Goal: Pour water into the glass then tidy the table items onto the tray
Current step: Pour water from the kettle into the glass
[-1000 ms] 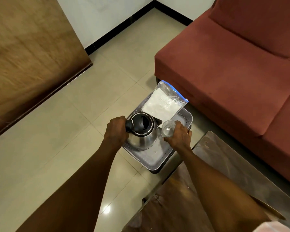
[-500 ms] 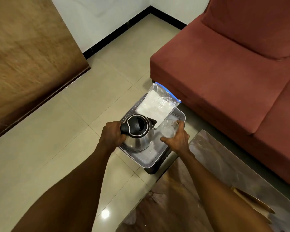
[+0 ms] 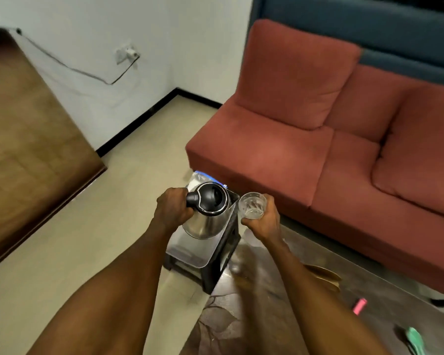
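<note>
My left hand (image 3: 173, 210) grips the black handle of a steel kettle (image 3: 207, 213), which hangs lifted above the grey tray (image 3: 190, 254). My right hand (image 3: 263, 219) holds a clear glass (image 3: 252, 204) upright just right of the kettle, off the tray's right side. The tray sits on a small black stool (image 3: 222, 262). A plastic bag with a blue strip (image 3: 199, 176) lies at the tray's far end, mostly hidden behind the kettle.
A red sofa (image 3: 318, 149) stands close behind and to the right. A glossy dark table (image 3: 280, 316) at lower right carries a pink item (image 3: 360, 306), a green item (image 3: 415, 340) and a wooden piece (image 3: 323, 274). A brown wooden panel (image 3: 28, 139) is at left.
Both hands have lifted: the kettle has come up off the tray and the glass has risen out to the tray's right. The camera view has tilted upward, showing more sofa and wall.
</note>
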